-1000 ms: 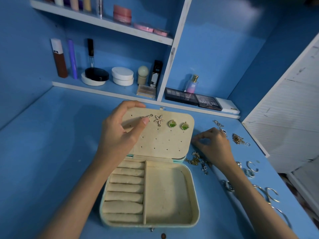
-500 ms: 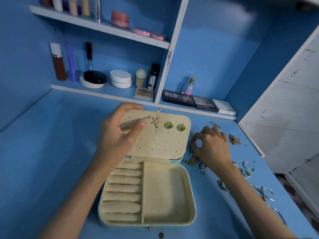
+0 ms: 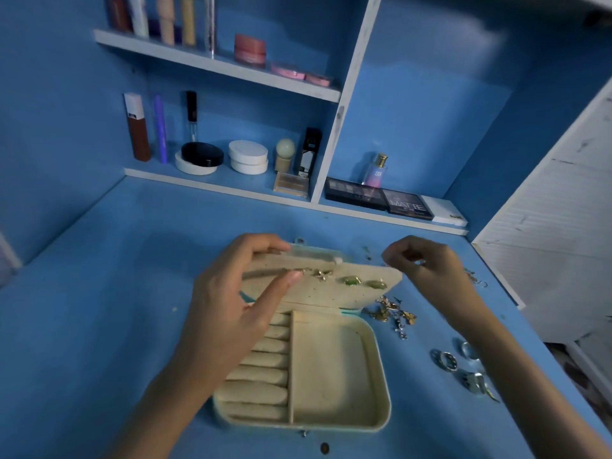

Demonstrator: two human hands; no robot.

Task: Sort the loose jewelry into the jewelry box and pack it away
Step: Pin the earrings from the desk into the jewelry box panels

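- Blue worktop (image 3: 99, 326) under shelves (image 3: 215, 66) of cosmetics is occupied by the open jewelry box (image 3: 374, 359).
- Its lid (image 3: 331, 296) is gripped by the left hand (image 3: 231, 313), thumb behind the top edge, fingers (image 3: 284, 281) on the padded face beside pinned earrings (image 3: 351, 280).
- At the lid's right corner the right hand (image 3: 430, 273) is held with curled fingertips together; whether anything is pinched cannot be told.
- Chains (image 3: 390, 313) and rings (image 3: 447, 361) are scattered right of the box: judged light and tangle-prone, best lifted singly by clasp or band.

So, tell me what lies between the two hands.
In the head view, the tilted jewelry box lid lies between the left hand and the right hand, with a starfish earring and two green earrings pinned on it.
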